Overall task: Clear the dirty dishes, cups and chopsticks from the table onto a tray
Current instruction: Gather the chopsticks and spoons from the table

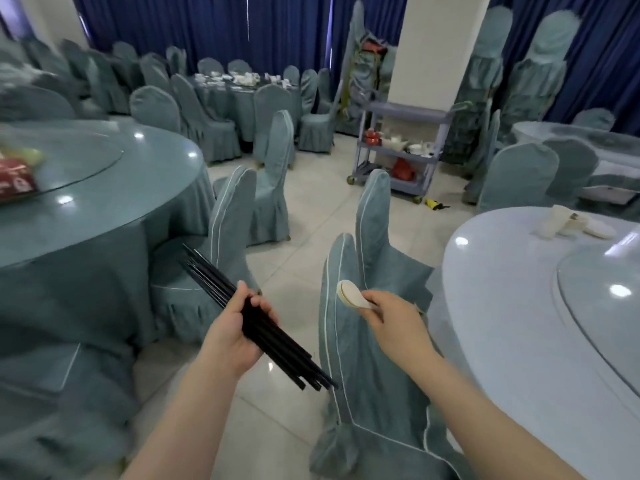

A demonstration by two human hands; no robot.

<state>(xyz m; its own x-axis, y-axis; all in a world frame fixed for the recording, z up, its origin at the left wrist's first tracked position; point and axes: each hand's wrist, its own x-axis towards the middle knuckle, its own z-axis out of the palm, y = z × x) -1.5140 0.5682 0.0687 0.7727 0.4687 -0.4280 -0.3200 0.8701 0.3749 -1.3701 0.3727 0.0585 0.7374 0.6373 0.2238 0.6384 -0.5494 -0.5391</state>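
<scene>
The black chopsticks are in a bundle, and the left hand has its fingers curled tight around the middle of them, so both ends stick out past the hand. The right hand pinches the handles of some white spoons that sit stacked one inside the other, with the bowls pointing up and away. Both hands are full and held apart in the air, above a chair with a cover, not over any desk. So this part of the job looks done: the chopsticks and spoons are picked up. But they are not on a tray yet, and I cannot see a tray for sure. Far ahead of the hands stands a cart with shelves that carry some white dishes, and that may be where these things go. To the right of the right hand is a round desk, and on its far side lies a small pile of white things, maybe cloths or plates, too blurry to tell. Those may need picking up too. To the left of the left hand is another round desk with a red box on it. Far behind, one more desk is covered with white dishes.
</scene>
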